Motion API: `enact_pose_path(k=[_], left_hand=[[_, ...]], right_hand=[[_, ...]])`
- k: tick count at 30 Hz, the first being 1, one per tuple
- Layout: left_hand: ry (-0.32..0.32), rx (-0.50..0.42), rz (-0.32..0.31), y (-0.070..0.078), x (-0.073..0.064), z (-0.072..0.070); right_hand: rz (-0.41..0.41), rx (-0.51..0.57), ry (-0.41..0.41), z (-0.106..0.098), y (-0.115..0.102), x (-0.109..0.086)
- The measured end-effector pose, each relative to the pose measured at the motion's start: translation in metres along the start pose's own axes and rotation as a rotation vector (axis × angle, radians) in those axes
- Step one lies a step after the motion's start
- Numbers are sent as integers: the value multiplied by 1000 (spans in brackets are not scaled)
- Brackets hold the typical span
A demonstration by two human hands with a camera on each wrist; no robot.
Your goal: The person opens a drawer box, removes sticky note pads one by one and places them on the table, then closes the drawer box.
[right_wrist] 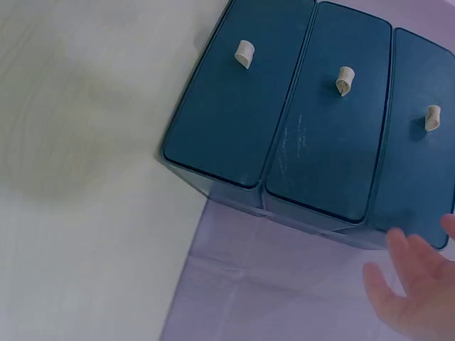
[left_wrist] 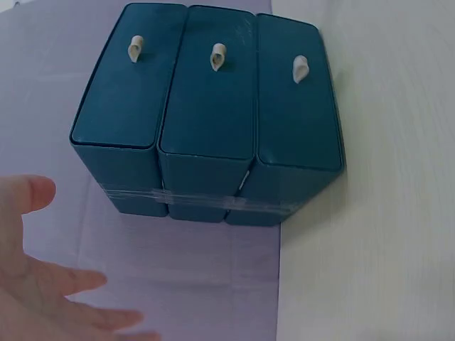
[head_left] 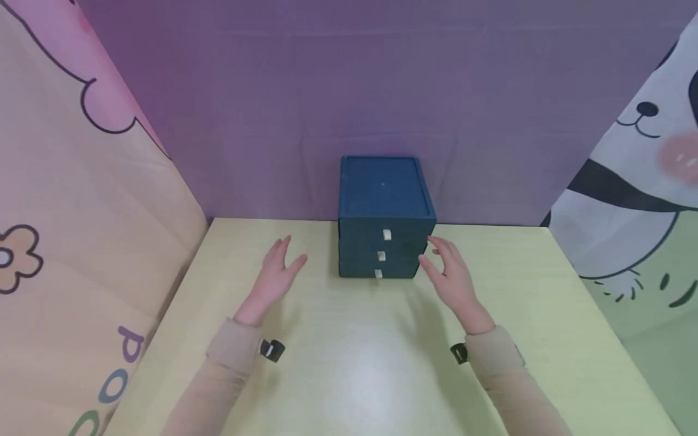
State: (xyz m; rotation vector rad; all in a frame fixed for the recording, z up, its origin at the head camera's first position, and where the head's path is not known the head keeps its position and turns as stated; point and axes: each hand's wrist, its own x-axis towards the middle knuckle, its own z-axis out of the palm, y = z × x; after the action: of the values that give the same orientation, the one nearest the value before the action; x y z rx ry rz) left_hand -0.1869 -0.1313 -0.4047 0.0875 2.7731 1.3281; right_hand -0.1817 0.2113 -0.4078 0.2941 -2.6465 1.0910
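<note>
A dark blue box of three stacked drawers [head_left: 386,188] stands at the table's back edge, each drawer front bearing a small whitish pull tab [head_left: 387,234]. All three drawers look closed. To the left of the box my left hand [head_left: 275,275] hovers with spread fingers, apart from it and holding nothing. On the other side, my right hand [head_left: 452,272] is near the box's right front edge, fingers extended and nothing in them; whether a fingertip touches the box I cannot tell. In the left wrist view, clear tape [left_wrist: 206,201] runs across the side of the drawers [left_wrist: 210,92].
The pale wooden table [head_left: 349,357] spreads in front of the box. A purple cloth [head_left: 272,121] hangs right behind it. Printed cloths stand at both sides, a flower-patterned one [head_left: 71,200] left and a panda one [head_left: 627,181] right. Each wrist carries a small black device [head_left: 272,350].
</note>
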Motion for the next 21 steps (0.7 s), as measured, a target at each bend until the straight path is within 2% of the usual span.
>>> enact_pose_path(k=[5, 9, 12, 15, 21], left_hand=[[-63, -222, -35, 4, 10, -3], [-117, -439, -58, 9, 23, -3], [-165, -553, -78, 16, 32, -3], [-195, -571, -88, 22, 41, -2], [-228, -546, -87, 35, 57, -1]], right_hand=[[124, 193, -12, 6, 7, 2], [226, 355, -60, 10, 10, 4], [289, 498, -93, 13, 10, 4], [331, 581, -116, 15, 10, 5], [380, 657, -161, 21, 11, 5]])
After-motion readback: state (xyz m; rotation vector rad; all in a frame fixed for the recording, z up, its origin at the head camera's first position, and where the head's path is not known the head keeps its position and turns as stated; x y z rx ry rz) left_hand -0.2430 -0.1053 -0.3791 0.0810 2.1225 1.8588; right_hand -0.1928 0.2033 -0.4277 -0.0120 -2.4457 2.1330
